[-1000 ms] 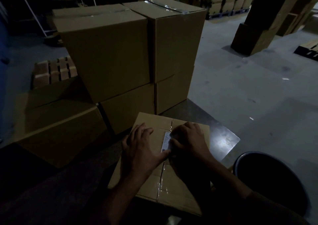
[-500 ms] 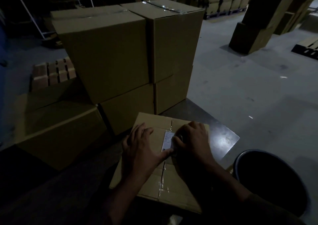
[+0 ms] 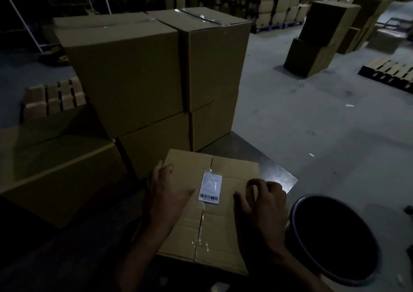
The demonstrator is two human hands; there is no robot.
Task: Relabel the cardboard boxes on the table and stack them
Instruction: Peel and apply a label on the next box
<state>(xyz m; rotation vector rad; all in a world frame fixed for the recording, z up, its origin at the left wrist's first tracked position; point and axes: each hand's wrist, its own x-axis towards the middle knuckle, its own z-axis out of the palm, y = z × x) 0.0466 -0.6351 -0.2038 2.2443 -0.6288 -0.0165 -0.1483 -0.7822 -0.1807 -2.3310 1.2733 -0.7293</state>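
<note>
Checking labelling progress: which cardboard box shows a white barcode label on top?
The low box nearest the person, between both hands; its label sits on the taped seam. The stacked boxes behind show none.

Dim warehouse: stacked cartons on pallets, bare concrete floor, wooden pallet.

Right hand now off the label.

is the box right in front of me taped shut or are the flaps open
Taped shut. The flaps of the near box lie flat and meet at a centre seam under clear tape; a white barcode label sits over that seam.
</note>
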